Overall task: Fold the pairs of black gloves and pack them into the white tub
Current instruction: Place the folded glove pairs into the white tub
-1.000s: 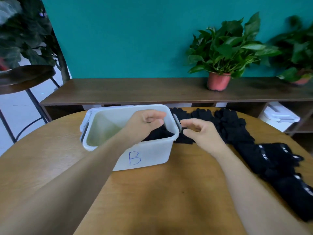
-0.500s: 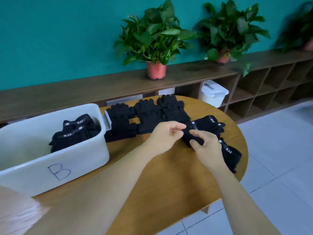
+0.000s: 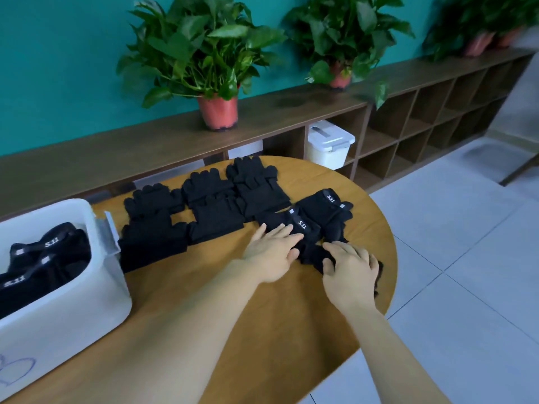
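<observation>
The white tub (image 3: pixel 96 290) stands at the left of the round wooden table (image 3: pixel 233 330), with folded black gloves (image 3: pixel 43 258) inside. Several flat black gloves (image 3: pixel 204 205) lie in a row across the table's far side. A pair of black gloves with white 5.11 cuffs (image 3: pixel 309 225) lies near the right edge. My left hand (image 3: pixel 271 252) rests flat on that pair, fingers spread. My right hand (image 3: pixel 350 269) presses on the nearer part of the same gloves, its fingers curled over the fabric. Whether it grips them I cannot tell.
A long wooden shelf (image 3: pixel 145 147) runs behind the table with potted plants (image 3: pixel 215 112) on top. A lidded white box (image 3: pixel 329 144) sits in one cubby. The table's right edge drops off to a tiled floor (image 3: pixel 466 287).
My left hand left the tub and my view swung right. Both hands reached the cuffed gloves near the right edge, pinched them, and now press down on them.
</observation>
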`<action>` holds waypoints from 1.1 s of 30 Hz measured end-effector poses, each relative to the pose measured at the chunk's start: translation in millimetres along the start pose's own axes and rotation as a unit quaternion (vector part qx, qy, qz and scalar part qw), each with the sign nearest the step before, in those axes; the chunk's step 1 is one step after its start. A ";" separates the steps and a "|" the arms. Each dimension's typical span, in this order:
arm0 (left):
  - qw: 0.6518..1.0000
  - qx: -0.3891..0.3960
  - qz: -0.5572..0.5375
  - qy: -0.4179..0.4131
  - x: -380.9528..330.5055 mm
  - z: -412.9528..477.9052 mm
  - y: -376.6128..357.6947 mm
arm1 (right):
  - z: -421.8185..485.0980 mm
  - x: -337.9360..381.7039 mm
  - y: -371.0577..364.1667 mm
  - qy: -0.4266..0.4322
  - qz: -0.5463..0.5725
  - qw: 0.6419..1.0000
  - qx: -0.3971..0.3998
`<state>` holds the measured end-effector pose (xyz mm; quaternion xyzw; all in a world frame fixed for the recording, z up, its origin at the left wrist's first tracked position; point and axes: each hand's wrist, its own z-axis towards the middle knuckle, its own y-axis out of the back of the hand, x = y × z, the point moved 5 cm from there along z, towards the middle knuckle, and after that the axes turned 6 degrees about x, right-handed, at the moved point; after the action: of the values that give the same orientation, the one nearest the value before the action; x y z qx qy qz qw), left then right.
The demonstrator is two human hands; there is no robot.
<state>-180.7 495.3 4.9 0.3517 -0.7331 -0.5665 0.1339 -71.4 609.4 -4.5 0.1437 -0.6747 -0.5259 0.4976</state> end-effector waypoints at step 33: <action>0.963 -0.112 0.108 0.219 73.5 -239.8 -54.1 | -73.4 131.6 -71.8 0.285 0.158 0.907 0.266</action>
<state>-71.0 263.7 17.3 0.3685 -0.6514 -0.5361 0.3905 -95.6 444.3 -0.8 0.3063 -0.6330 -0.1778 0.6883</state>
